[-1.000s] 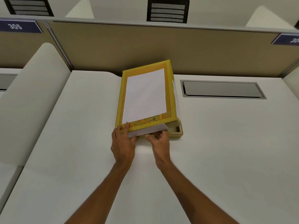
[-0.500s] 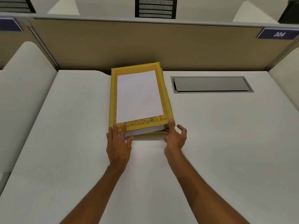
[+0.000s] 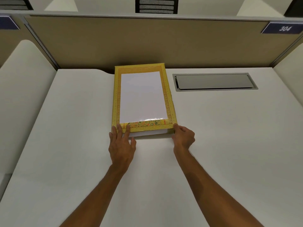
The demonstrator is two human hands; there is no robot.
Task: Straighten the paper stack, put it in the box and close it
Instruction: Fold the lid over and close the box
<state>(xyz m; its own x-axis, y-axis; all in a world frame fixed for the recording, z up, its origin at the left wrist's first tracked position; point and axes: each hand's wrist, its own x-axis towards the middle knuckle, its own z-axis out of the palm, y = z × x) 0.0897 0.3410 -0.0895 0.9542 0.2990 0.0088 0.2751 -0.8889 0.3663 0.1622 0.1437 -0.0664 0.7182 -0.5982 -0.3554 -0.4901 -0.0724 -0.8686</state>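
A flat yellow box (image 3: 170, 110) with an ornate border and a clear window in its lid lies on the white desk, long side pointing away from me. White paper (image 3: 142, 97) shows through the window, and a white edge of the stack (image 3: 147, 133) shows under the lid's near rim. My left hand (image 3: 122, 145) lies with spread fingers on the lid's near left corner. My right hand (image 3: 183, 138) touches the near right corner with its fingertips. The lid sits almost flat over the box.
A grey cable hatch (image 3: 214, 81) is set into the desk right of the box. A tan partition (image 3: 147, 43) stands behind it, with a "304" sign (image 3: 283, 28) at the right. A white divider (image 3: 21, 76) borders the desk's left side.
The lid came down from a tilted position to nearly flat. My right hand moved from the paper edge at the middle to the box's near right corner.
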